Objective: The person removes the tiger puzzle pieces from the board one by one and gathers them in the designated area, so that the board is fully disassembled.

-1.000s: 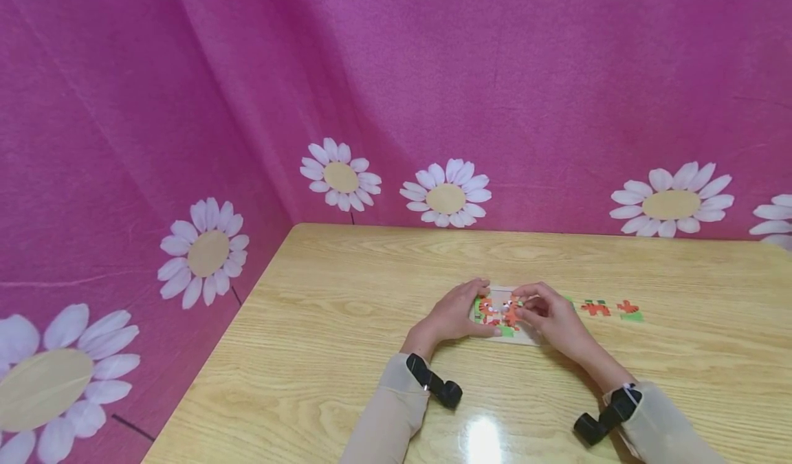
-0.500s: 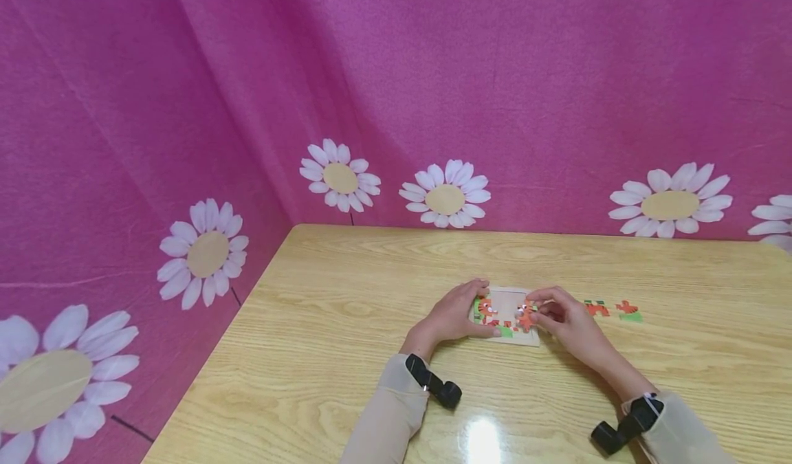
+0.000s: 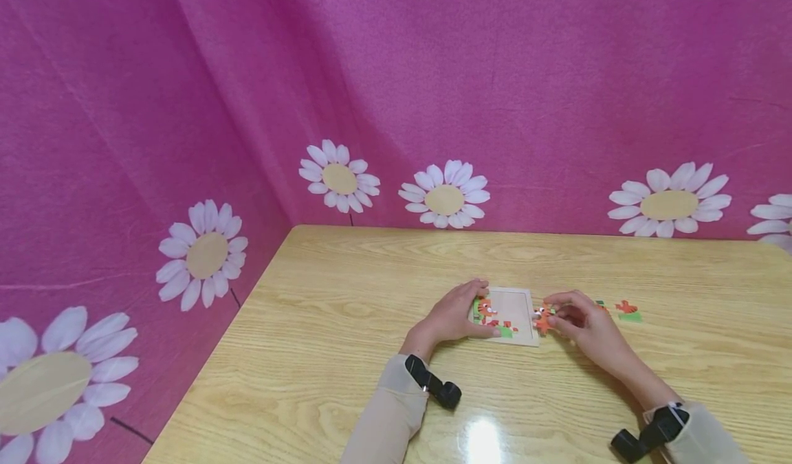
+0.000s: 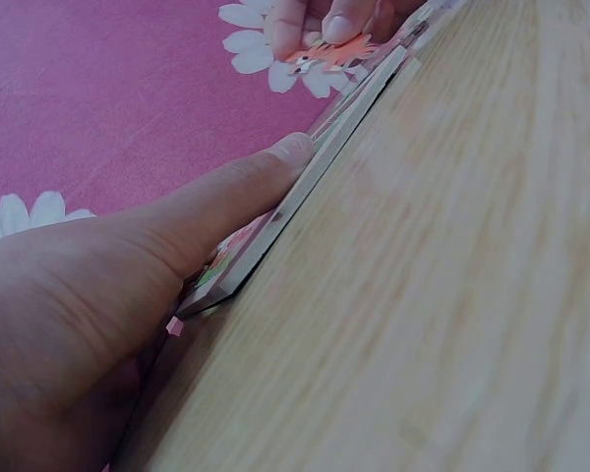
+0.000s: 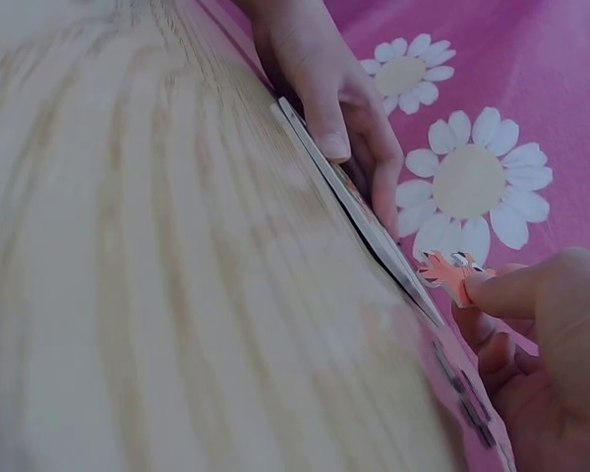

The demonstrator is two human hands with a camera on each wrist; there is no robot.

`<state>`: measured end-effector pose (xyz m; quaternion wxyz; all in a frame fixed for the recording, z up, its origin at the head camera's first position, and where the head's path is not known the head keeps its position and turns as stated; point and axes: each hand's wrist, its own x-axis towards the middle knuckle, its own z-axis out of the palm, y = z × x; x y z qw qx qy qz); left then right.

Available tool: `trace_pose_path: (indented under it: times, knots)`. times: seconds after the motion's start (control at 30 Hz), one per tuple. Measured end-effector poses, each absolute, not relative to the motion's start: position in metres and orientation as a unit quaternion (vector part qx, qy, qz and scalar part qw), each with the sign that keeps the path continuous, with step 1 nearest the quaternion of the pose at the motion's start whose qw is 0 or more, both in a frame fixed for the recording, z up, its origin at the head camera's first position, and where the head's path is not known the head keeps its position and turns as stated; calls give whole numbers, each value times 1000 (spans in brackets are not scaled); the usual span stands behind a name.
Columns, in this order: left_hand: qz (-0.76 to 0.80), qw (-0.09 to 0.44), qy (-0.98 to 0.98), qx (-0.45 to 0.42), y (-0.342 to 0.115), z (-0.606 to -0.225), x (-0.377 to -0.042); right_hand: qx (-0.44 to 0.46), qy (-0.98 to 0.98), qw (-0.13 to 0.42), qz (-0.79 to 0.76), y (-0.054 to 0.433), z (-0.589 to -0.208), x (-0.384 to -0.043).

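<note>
Right hand (image 3: 589, 326) pinches one piece (image 3: 543, 319) beside one frame (image 3: 515, 307).

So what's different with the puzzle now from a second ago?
The right hand moved right, carrying the orange piece from over the puzzle frame to just past its right edge. It hasn't let go of it. The left hand still holds the frame's left end, and the farthest-right loose piece stayed put.

The left hand (image 3: 454, 313) grips a puzzle tray (image 3: 516, 306); the right hand (image 3: 589, 325) pinches an orange piece (image 3: 542, 322) at its right rim
</note>
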<state>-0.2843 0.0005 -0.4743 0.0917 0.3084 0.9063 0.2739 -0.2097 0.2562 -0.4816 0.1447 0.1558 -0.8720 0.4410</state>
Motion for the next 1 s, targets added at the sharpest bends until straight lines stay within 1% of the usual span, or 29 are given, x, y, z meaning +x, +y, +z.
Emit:
trace_pose_path:
  times: [0.6, 0.83, 1.0]
  knots:
    - [273, 94, 907, 306, 0, -474, -284, 152, -872, 168, 433, 286, -484, -198]
    - [273, 94, 906, 308, 1, -475, -284, 142, -875, 191, 421, 298, -486, -194]
    - [274, 95, 907, 304, 0, -475, -284, 138, -883, 183, 410, 305, -486, -192]
